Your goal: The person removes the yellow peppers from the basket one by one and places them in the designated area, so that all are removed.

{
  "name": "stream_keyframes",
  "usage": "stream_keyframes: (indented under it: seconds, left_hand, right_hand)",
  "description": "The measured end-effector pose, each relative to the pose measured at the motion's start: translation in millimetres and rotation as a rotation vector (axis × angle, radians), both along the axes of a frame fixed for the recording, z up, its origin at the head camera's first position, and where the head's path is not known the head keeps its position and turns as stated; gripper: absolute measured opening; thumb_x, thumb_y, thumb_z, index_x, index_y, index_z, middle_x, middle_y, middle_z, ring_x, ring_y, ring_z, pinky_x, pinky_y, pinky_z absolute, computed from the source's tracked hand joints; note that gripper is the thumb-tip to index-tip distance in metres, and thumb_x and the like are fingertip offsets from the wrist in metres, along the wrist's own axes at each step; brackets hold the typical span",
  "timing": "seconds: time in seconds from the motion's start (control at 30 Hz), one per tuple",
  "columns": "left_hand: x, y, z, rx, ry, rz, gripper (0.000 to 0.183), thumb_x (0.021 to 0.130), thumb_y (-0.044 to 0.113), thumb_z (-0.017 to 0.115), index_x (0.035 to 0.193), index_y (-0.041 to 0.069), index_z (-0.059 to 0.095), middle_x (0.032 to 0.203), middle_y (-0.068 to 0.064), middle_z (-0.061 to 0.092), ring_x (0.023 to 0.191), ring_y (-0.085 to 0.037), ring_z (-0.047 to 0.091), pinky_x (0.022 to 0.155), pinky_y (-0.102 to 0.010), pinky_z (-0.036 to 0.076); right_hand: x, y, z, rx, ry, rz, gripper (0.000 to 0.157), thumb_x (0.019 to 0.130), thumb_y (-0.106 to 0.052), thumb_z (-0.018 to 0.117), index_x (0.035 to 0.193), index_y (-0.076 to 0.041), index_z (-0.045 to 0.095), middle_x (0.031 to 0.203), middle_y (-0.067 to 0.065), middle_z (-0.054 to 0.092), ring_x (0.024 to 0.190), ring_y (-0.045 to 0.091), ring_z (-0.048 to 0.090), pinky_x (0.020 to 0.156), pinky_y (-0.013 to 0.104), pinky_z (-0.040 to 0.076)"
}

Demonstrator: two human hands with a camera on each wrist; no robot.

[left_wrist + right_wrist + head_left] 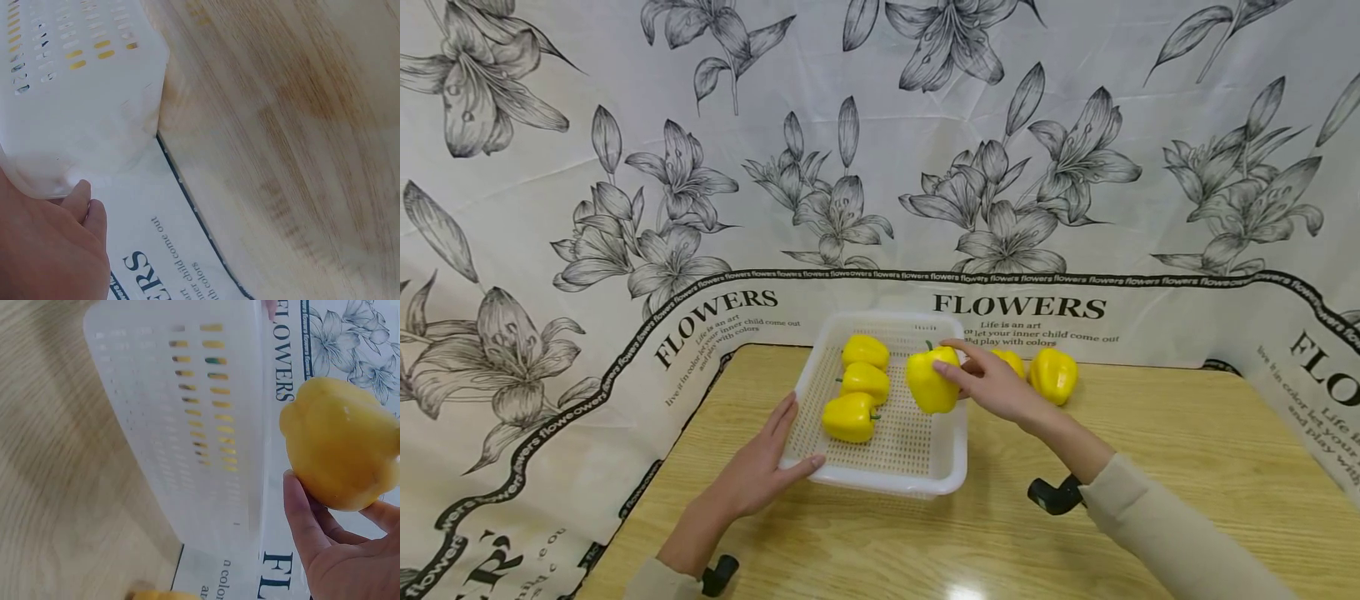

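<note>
A white plastic basket (951,467) with slotted walls is in the middle of the head view. Three yellow bell peppers (848,417) lie along its left side. My left hand (756,467) grips the basket's near left corner, thumb at the rim; in the left wrist view its fingertips (78,197) show beneath the rim. Over the basket's right part, my right hand (992,385) holds another yellow bell pepper (931,382), its green stem pointing up. In the right wrist view that pepper (340,447) sits between thumb and fingers, beside the basket's wall (219,500).
Right of the basket, two more yellow peppers (1054,377) lie on the wooden table (1187,467), one partly hidden behind my right hand. A white flower-printed cloth (850,292) hangs behind the table and along its sides.
</note>
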State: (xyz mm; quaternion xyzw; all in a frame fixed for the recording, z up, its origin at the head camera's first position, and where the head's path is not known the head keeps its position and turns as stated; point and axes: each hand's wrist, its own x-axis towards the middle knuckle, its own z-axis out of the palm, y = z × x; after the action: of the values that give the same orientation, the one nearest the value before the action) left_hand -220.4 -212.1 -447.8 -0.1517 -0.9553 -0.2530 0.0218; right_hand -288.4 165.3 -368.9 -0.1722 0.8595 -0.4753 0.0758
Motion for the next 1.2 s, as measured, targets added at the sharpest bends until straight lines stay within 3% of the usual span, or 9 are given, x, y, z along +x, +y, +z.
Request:
stream_keyframes:
  seconds: [0.17, 0.4, 0.7, 0.87, 1.2]
  left_hand:
    - [-0.5, 0.1, -1.4, -0.004, 0.005, -0.002, 0.104, 0.093, 0.073, 0.053, 0.166, 0.013, 0.009, 0.172, 0.001, 0.002, 0.149, -0.039, 0.032, 0.115, -0.060, 0.037]
    - [-0.8, 0.1, -2.2, -0.013, 0.008, -0.004, 0.104, 0.094, 0.073, 0.053, 0.166, 0.013, 0.008, 0.172, 0.002, 0.001, 0.149, -0.039, 0.032, 0.114, -0.060, 0.037]
    - [-0.9, -0.6, -1.9, -0.017, -0.001, 0.001, 0.105, 0.093, 0.074, 0.052, 0.166, 0.013, 0.008, 0.173, 0.001, 0.001, 0.150, -0.038, 0.032, 0.115, -0.059, 0.036]
    - [-1.7, -0.9, -2.6, -0.018, 0.000, 0.002, 0.106, 0.092, 0.076, 0.050, 0.166, 0.013, 0.008, 0.173, 0.001, 0.002, 0.150, -0.037, 0.032, 0.115, -0.060, 0.036]
    - [-1.5, -0.2, -2.6, -0.017, 0.002, -0.001, 0.104, 0.094, 0.073, 0.052, 0.166, 0.013, 0.008, 0.173, 0.001, 0.001, 0.150, -0.038, 0.031, 0.115, -0.060, 0.036]
  right_hand:
    - [-1.3, 14.2, 1.1, 0.009, 0.008, -0.029, 0.073, 0.099, -0.058, 0.058, 0.158, -0.019, 0.039, 0.131, 0.022, 0.065, 0.101, 0.025, 0.069, 0.090, 0.042, 0.059]
    - [-1.1, 35.2, 1.2, 0.041, 0.004, -0.059, 0.075, 0.100, -0.057, 0.057, 0.160, -0.017, 0.036, 0.125, 0.023, 0.065, 0.094, 0.025, 0.064, 0.083, 0.035, 0.058]
    - [-3.7, 60.0, -0.3, 0.062, 0.012, -0.082, 0.075, 0.101, -0.056, 0.058, 0.160, -0.016, 0.035, 0.129, 0.026, 0.065, 0.095, 0.025, 0.068, 0.084, 0.039, 0.060]
    - [-5.8, 75.5, -0.1, 0.084, -0.004, -0.108, 0.079, 0.101, -0.057, 0.056, 0.162, -0.013, 0.031, 0.134, 0.031, 0.061, 0.095, 0.026, 0.071, 0.074, 0.035, 0.058]
    - [-9.0, 108.9, 1.4, 0.103, -0.023, -0.152, 0.085, 0.103, -0.059, 0.049, 0.163, -0.006, 0.022, 0.143, 0.037, 0.049, 0.100, 0.028, 0.068, 0.087, 0.041, 0.061]
